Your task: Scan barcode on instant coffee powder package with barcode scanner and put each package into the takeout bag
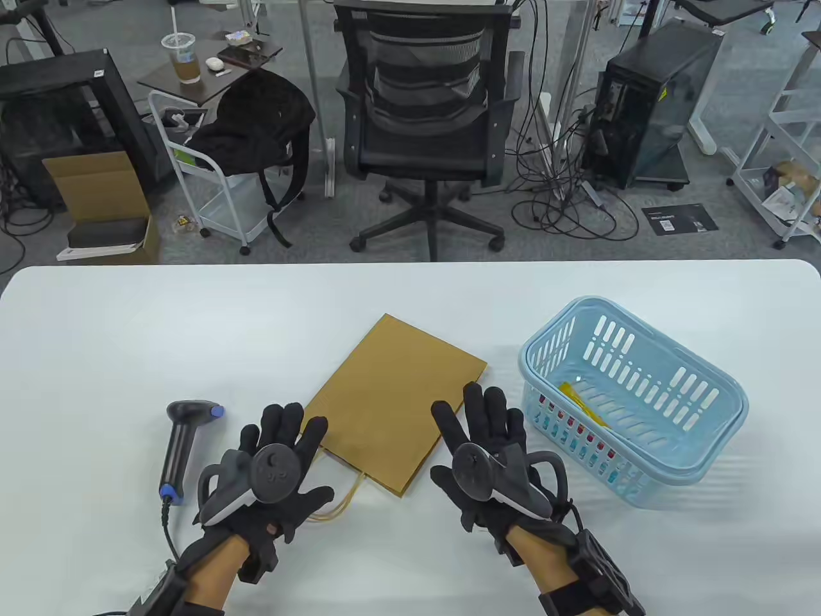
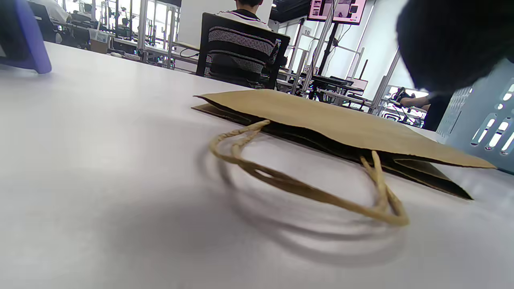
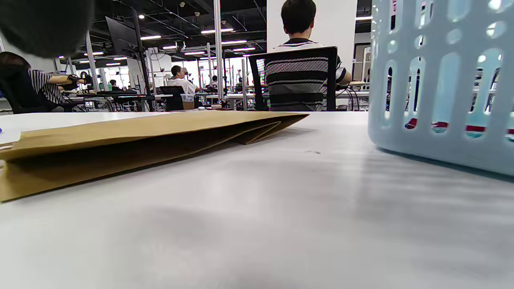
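Note:
A flat brown paper takeout bag (image 1: 394,401) lies on the white table (image 1: 128,333), its twine handles (image 2: 305,188) toward me. Left of it lies a black barcode scanner (image 1: 183,443) with a blue tip. Right of it, a light blue basket (image 1: 632,401) holds coffee packages (image 1: 580,401), yellow and red-blue ones seen through its slots. My left hand (image 1: 276,452) rests flat between scanner and bag with straight fingers, over the handles. My right hand (image 1: 487,436) lies flat between bag and basket. Neither holds anything.
The bag (image 3: 132,140) and basket wall (image 3: 437,88) fill the right wrist view. Beyond the table's far edge stand an office chair (image 1: 423,122), a white cart (image 1: 211,186) with a black backpack, a cardboard box (image 1: 102,205) and a computer tower (image 1: 648,109).

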Tool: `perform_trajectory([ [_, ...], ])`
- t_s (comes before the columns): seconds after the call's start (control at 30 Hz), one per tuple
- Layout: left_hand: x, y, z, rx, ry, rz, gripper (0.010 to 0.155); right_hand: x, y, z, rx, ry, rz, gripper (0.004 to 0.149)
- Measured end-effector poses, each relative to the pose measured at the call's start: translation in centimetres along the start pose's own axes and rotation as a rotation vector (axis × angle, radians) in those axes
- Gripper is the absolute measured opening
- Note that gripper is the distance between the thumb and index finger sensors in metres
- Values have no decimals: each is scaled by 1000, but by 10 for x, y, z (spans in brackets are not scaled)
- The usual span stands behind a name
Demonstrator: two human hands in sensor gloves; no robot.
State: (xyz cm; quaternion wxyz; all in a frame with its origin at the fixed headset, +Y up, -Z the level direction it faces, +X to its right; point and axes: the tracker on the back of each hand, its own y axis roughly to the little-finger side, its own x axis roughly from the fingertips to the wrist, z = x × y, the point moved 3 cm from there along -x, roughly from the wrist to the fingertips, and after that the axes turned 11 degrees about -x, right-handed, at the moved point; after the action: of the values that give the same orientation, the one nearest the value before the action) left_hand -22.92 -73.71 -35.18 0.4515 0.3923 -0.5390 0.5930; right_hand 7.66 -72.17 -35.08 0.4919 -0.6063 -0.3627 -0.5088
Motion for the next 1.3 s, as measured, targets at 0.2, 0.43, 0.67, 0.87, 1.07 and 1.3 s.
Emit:
perform_trajectory([
  [0.2,0,3,1,22,5,-13,97,1,0,-1,1,-2,2,96],
  [0.43,2,6,-2,35,-15,-27,97,2,1,2,8,2,-5,99],
  [0.67,3,6,-2,38,-18,-30,97,-1,8,-2,44,-7,-27,101],
  [0.87,3,7,-2,43,-22,-30,97,-7,14,-16,102,-67,-50,102],
  [1.07,3,6,-2,45,-29,-23,97,-12,16,-29,161,-119,-57,104],
  [1.3,4,5,-5,57,-51,-17,97,-13,13,-33,187,-94,-49,101],
])
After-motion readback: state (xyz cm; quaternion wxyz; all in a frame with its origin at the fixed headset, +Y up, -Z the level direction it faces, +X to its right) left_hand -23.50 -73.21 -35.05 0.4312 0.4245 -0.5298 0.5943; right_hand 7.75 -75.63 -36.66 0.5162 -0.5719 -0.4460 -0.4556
